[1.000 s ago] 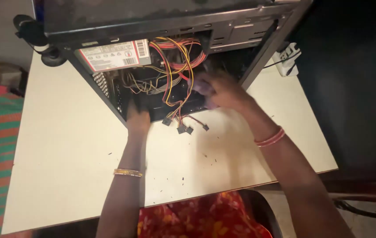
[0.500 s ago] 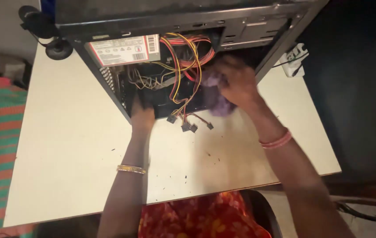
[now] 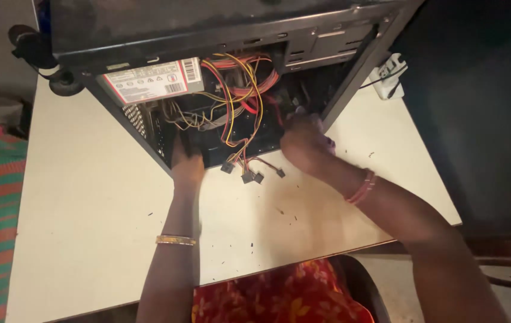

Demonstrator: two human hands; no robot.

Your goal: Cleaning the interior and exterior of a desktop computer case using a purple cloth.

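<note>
Head view shows the right hand [image 3: 304, 145] curled shut around a small purple cloth [image 3: 328, 143], only a corner of which peeks out past the knuckles. Half a second ago this hand was lower, near the front lip of the case with more of the cloth showing; now it has moved up and deeper toward the inner right wall, which reads as wiping passes running along the inside of the case rather than a finished job. Just left of the grip hang the loose black plug connectors [image 3: 249, 173] at the ends of a bundle of red, yellow and orange wires [image 3: 237, 96], which trails up into the case.

The left hand [image 3: 186, 164] lies pressed against the lower edge of the opening, fingers reaching inside and out of sight, so I cannot tell whether they clasp anything; it has stayed in much the same place, bracing. A gold bangle sits on that wrist, pink-red bangles on the right.

Around both hands stands the open black metal computer case [image 3: 207, 24], side panel off, tilted on a pale cream tabletop [image 3: 82, 239]. Its grey power supply box with a white label [image 3: 151, 81] sits up and left of the grip. Dark specks of dust and grit [image 3: 279, 210] dot the tabletop just below the right wrist. A white power strip [image 3: 387, 75] lies beyond the case, up and right of the grip.
</note>
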